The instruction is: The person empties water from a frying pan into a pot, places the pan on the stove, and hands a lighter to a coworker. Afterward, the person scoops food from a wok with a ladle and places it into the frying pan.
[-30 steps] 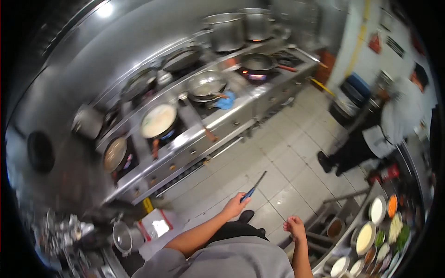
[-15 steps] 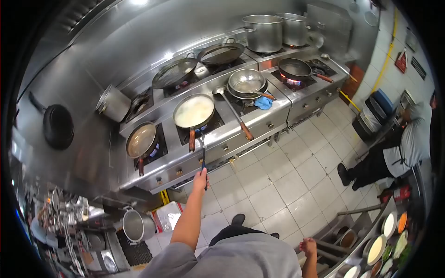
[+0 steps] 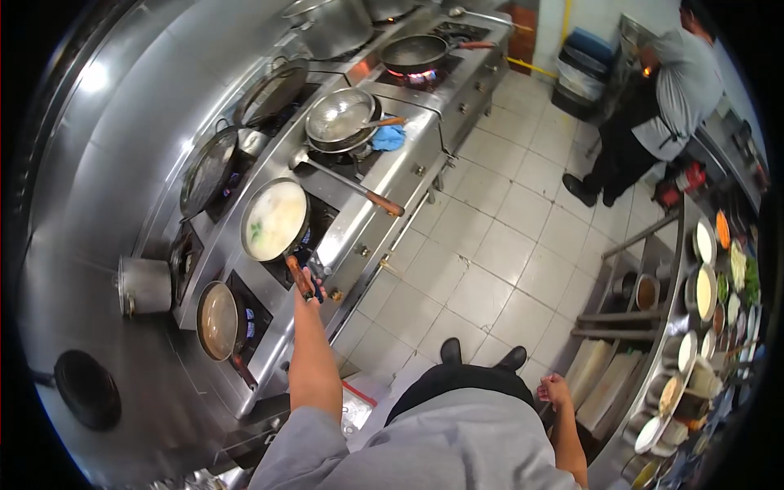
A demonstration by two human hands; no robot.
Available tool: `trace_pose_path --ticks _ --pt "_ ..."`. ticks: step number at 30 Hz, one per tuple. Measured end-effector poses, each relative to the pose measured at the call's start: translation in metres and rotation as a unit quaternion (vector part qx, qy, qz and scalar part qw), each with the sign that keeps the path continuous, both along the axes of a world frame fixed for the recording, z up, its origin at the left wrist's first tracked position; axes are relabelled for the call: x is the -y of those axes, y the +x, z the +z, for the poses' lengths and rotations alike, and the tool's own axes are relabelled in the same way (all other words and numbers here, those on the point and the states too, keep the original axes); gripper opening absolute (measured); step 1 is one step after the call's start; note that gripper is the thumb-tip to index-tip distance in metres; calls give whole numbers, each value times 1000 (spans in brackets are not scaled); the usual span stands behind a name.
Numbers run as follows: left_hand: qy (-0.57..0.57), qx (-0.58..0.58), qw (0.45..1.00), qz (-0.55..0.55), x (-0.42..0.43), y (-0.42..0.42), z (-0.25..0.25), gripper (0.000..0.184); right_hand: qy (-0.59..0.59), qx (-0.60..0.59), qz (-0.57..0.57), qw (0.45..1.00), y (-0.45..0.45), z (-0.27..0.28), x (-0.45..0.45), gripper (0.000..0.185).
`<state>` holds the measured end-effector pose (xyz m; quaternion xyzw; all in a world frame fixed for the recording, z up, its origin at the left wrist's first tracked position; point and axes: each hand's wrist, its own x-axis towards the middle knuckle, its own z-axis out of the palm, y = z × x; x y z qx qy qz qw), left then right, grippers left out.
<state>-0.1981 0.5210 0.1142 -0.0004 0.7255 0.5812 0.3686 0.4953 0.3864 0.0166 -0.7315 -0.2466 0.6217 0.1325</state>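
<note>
My left hand (image 3: 310, 287) is closed at the wooden handle (image 3: 299, 276) of a pan; a dark blue piece, seemingly the tongs' grip, shows at the fingers. The pan (image 3: 276, 219) sits on a burner with creamy white food and a bit of green in it. Nearer me, a pan of brownish liquid (image 3: 219, 321) stands on another burner with its handle free. A ladle (image 3: 351, 186) with a wooden handle lies across the stove edge. Away from the stove, my right hand (image 3: 554, 389) hangs by the shelving, fingers curled, nothing visible in it.
Further along the stove (image 3: 408, 139) are a strainer (image 3: 339, 114) over a pan, a blue cloth (image 3: 388, 137) and a pan (image 3: 415, 54) over flame. A co-worker (image 3: 678, 90) stands at upper right near a bin (image 3: 581, 77). Food containers (image 3: 704, 291) line the right counter.
My left hand, earlier holding blue-handled tongs out over the floor, then at the stove's edge, has moved up to the pan's handle. The view has turned, and the co-worker's posture has shifted.
</note>
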Motion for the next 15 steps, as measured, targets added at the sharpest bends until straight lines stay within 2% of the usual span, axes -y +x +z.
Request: trace_pose_path --ticks 2,6,15 --pt "-12 21 1000 3 -1 -17 -13 41 -30 0 -18 999 5 -7 22 16" --pt "-23 -3 1000 -5 -3 -10 -3 41 -64 13 -32 997 17 -14 47 15" --pt "-20 46 999 -7 -10 -31 -21 42 -2 3 -59 998 13 -8 31 12"
